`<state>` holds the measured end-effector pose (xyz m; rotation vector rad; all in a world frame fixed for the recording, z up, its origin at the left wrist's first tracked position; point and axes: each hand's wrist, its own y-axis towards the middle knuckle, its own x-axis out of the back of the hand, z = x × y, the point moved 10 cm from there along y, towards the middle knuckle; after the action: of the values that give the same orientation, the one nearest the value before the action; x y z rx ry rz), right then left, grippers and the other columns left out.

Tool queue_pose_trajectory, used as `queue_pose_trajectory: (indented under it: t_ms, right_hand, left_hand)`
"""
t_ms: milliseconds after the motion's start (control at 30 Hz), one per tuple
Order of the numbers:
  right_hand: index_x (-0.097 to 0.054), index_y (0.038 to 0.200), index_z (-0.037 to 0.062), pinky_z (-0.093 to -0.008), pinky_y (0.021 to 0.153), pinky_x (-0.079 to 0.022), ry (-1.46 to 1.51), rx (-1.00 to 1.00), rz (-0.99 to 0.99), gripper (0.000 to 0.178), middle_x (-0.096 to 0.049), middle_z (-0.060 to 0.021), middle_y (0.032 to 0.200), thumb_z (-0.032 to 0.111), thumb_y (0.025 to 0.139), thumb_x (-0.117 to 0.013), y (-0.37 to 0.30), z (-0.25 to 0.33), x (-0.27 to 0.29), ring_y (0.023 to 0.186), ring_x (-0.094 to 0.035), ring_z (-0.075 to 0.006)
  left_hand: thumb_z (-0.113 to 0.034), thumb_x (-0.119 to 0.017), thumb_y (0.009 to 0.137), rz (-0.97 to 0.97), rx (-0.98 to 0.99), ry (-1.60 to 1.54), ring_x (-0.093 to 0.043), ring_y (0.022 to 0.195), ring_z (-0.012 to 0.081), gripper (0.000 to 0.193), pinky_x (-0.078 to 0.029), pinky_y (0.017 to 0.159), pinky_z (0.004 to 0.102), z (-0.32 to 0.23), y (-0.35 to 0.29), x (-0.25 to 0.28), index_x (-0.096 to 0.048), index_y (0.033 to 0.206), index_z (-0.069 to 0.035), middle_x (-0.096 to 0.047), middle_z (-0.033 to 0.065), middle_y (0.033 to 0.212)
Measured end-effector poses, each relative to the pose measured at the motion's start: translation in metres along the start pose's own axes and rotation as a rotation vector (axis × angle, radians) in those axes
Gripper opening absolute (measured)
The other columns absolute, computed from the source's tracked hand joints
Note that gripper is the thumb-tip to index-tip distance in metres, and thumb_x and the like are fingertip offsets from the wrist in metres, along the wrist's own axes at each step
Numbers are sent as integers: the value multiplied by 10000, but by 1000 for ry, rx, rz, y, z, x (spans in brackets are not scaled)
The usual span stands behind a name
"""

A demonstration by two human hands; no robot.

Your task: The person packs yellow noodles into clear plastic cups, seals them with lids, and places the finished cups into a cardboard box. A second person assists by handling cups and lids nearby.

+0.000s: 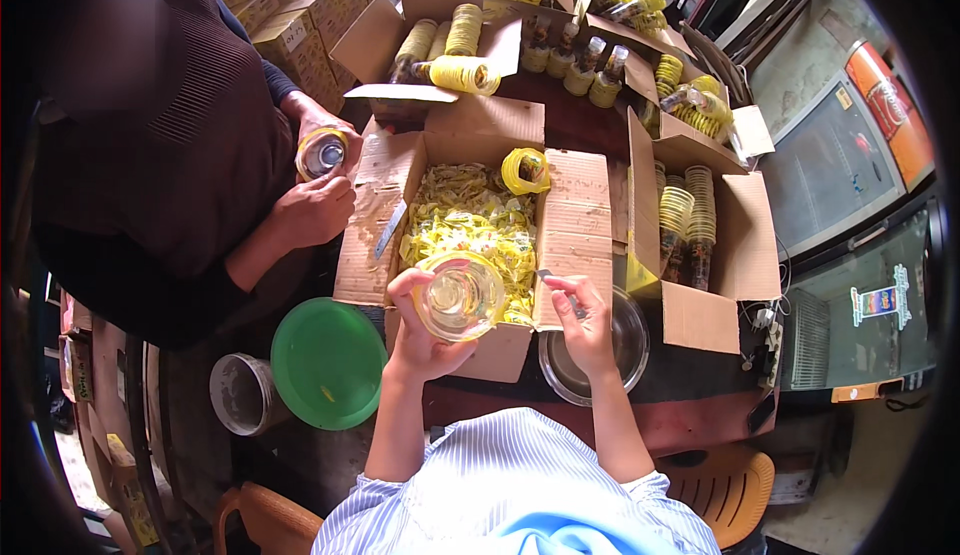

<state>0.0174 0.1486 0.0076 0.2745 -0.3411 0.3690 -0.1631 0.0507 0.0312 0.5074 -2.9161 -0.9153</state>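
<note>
My left hand [425,330] grips a clear plastic cup [460,297] with a yellow rim, tilted so its mouth faces up at me. Just to its right, my right hand [585,325] is closed on a small dark, flat blade-like tool [574,305]; its exact kind is hard to make out. Both hands are over the near edge of an open cardboard box [575,215] full of yellow and clear plastic scraps [470,220]. A yellow-rimmed cup [525,171] rests at the box's far right corner. On the left flap lies a knife [391,229].
At left, a co-worker's hands [310,205] hold another clear cup [323,153]. A green basin [328,363] and white bucket [241,395] stand lower left; a metal bowl [630,355] sits by my right wrist. Boxes of stacked cups [700,200] and several bottles [585,67] stand beyond.
</note>
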Motion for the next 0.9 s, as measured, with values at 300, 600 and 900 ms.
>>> queue_pose_trajectory:
  t_ms: [300, 600, 900]
  right_hand:
    - [-597, 818, -11, -299, 626, -415, 143, 174, 301, 183, -553, -98, 714, 166, 861, -580, 11, 70, -41, 665, -539, -196]
    - [-582, 751, 12, -337, 571, -404, -12, 409, 183, 93, -534, -92, 676, 79, 799, -625, 9, 85, -40, 621, -522, -239]
    - [-587, 779, 48, -340, 599, -413, -205, 564, 73, 70, -568, -87, 741, 103, 817, -610, -4, 85, -43, 654, -537, -247]
  left_hand:
    - [-63, -782, 639, 42, -174, 282, -526, 1026, 298, 763, -410, 883, 419, -23, 6, -10, -203, 1134, -109, -501, 184, 1088]
    - [-89, -818, 583, 67, -47, 314, -593, 872, 154, 703, -465, 805, 286, -11, 8, -11, -409, 1150, -21, -571, 75, 995]
    - [3, -768, 613, -201, -4, 327, -586, 822, 145, 679, -490, 738, 266, 3, 19, 33, -348, 1144, -54, -571, 60, 885]
